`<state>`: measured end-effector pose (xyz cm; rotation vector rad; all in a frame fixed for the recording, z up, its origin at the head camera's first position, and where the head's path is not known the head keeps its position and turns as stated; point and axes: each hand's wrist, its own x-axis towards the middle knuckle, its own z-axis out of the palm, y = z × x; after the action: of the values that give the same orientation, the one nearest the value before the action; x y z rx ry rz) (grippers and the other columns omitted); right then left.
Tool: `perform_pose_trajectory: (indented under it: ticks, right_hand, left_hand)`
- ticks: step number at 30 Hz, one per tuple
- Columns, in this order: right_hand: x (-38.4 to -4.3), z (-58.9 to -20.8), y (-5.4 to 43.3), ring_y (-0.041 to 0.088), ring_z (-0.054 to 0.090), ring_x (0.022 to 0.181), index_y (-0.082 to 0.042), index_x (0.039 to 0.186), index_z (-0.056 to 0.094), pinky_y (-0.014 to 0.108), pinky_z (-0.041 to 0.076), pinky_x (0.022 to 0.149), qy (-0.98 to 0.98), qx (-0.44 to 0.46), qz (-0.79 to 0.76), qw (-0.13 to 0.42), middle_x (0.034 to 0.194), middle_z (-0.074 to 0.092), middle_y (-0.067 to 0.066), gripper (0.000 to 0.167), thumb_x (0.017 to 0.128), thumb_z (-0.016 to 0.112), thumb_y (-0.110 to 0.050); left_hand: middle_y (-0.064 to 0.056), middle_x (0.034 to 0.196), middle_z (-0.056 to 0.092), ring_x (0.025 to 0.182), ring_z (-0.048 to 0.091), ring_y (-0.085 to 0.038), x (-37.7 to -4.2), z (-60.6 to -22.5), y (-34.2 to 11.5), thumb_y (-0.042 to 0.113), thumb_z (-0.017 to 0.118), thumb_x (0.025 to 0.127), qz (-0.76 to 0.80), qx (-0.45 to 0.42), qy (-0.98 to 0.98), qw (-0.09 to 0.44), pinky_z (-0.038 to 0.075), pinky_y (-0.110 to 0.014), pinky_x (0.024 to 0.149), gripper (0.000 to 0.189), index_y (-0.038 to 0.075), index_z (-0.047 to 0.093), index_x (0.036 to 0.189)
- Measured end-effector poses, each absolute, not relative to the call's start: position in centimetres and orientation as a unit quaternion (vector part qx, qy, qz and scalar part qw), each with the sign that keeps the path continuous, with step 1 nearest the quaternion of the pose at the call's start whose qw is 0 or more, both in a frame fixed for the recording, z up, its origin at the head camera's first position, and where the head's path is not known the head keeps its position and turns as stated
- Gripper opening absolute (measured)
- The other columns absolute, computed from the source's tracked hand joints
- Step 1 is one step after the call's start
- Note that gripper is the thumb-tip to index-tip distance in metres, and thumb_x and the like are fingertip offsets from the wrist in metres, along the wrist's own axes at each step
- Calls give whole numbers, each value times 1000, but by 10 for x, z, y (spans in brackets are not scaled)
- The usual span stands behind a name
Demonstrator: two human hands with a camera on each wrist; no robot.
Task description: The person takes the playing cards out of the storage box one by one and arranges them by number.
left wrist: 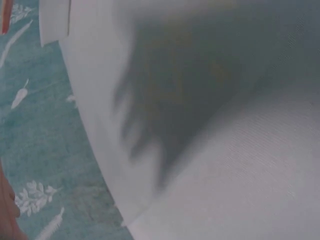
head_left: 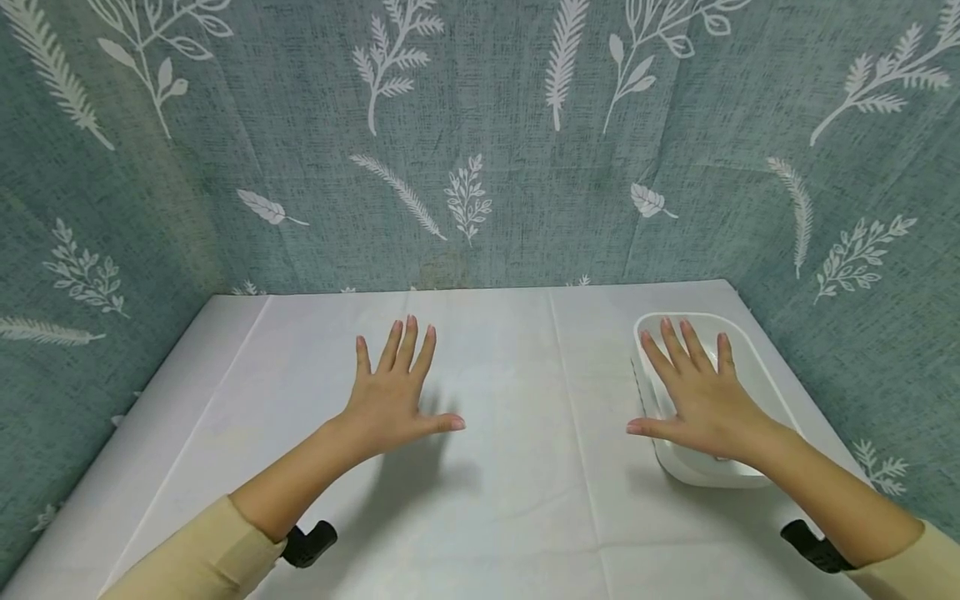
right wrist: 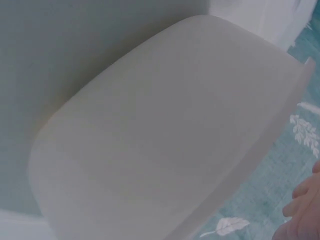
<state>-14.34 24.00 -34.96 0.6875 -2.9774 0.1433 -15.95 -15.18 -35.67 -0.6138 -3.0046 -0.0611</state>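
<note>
Both hands hover over a white-covered table in the head view, fingers straight and spread, backs up. My left hand (head_left: 390, 404) is left of the middle and holds nothing. Part of that hand (left wrist: 7, 210) shows at the left edge of the left wrist view, where its shadow falls on the cloth. My right hand (head_left: 703, 408) is above a white rectangular tub (head_left: 753, 358) with rounded corners and covers much of its inside. In the right wrist view the tub's outer wall (right wrist: 150, 125) fills the middle, with some fingers (right wrist: 302, 212) at the lower right edge.
White cloth (head_left: 502, 517) with fold lines covers the table. Blue-green fabric with white leaf prints (head_left: 510, 200) stands around its back and sides. Black wrist devices (head_left: 309, 543) show below both forearms. The tub stands near the table's right edge.
</note>
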Motion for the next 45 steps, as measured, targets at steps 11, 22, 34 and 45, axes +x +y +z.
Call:
perform_pose_trajectory:
  ticks: [11,22,34,45]
  right_hand:
    - [-129,-346,253,41,-7,143,-7,152,4,66,-16,104,-975,214,30,51,156,-6,21,109,79,56,-69]
    - [-119,-339,268,30,-18,143,-9,152,-1,64,-16,105,-972,218,33,84,157,-7,20,111,78,60,-66]
    - [-106,-338,291,25,-19,143,-10,152,-2,62,-19,106,-970,214,65,100,157,-10,16,116,75,69,-59]
    - [-104,-344,306,27,-18,143,-9,152,0,63,-19,104,-972,197,84,94,157,-9,18,117,73,72,-55]
  left_hand:
    - [-17,157,-7,145,-8,-33,-156,-347,-131,84,46,71,-15,-223,-973,54,-7,-70,105,119,10,1,152]
    - [-14,158,-5,145,-4,-33,-151,-341,-107,87,45,68,18,-256,-963,88,0,-71,105,120,13,2,153]
    - [-11,157,-11,145,-6,-30,-146,-340,-69,86,44,70,-3,-287,-956,55,-2,-67,108,120,16,-6,152]
    - [-11,157,-12,145,-12,-27,-148,-348,-37,87,40,70,-22,-296,-954,40,-4,-66,109,118,18,-10,151]
